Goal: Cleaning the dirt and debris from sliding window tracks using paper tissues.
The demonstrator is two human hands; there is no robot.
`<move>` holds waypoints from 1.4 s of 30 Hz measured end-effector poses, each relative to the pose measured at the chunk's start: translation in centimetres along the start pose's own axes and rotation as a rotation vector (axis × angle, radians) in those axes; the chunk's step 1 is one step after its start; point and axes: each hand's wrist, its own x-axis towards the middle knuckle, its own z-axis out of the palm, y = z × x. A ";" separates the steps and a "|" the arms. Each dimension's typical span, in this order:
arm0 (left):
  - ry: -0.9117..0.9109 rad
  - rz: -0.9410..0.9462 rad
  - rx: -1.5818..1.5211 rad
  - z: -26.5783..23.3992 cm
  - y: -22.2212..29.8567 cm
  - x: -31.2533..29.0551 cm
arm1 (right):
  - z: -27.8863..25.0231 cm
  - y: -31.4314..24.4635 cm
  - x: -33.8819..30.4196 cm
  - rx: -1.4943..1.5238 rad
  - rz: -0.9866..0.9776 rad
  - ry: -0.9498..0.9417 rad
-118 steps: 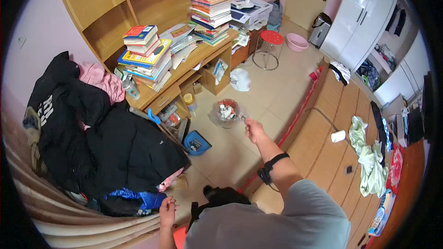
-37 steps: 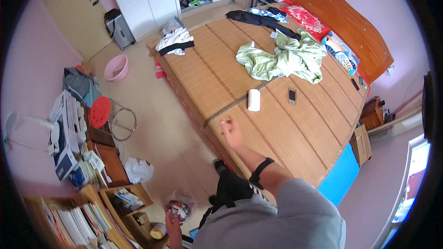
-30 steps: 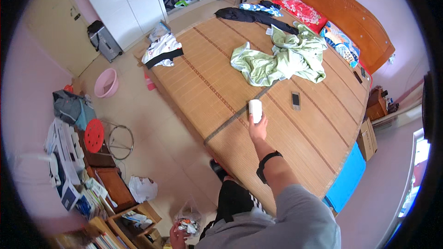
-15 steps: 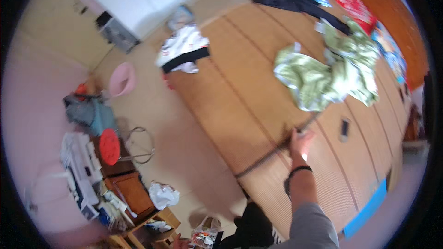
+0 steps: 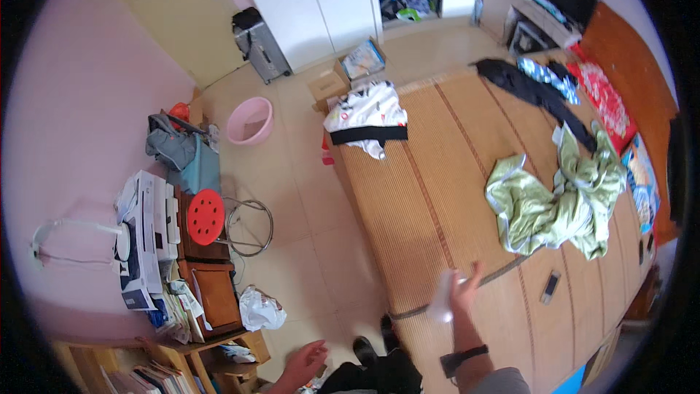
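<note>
My right hand (image 5: 464,293) is above the woven bed mat (image 5: 397,211), near the dark seam across it. Its fingers are around a whitish, elongated object (image 5: 442,298), too smeared by motion to name. A dark band sits on that wrist. My left hand (image 5: 304,365) is low in the view, over the floor beside the bed, with fingers apart and nothing seen in them. On the mat lie a crumpled light-green cloth (image 5: 525,204), a white printed garment with a black band (image 5: 370,117), and a small dark handset (image 5: 550,287).
Black trousers (image 5: 521,87) and a red patterned cloth (image 5: 602,102) lie along the headboard. To the left stand a red stool (image 5: 207,217), a pink basin (image 5: 250,122), a white plastic bag (image 5: 261,309) and a wooden shelf (image 5: 87,356). A grey suitcase (image 5: 261,49) is by the door.
The view has swung, bringing more of the room into sight. My right hand has lifted from the mat's dark seam, and the whitish object now shows plainly in it. More of my left hand shows.
</note>
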 end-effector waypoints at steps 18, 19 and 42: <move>0.418 0.425 -0.649 -30.6 13.3 15.0 | 32.9 -52.7 -4.3 0.647 -0.057 -0.879; 0.390 0.437 -0.672 -32.6 13.8 16.0 | 34.9 -53.7 -3.6 0.713 0.043 -0.906; 0.813 0.126 -1.663 -67.8 9.7 48.2 | 95.3 -74.5 26.2 -0.011 0.269 -1.488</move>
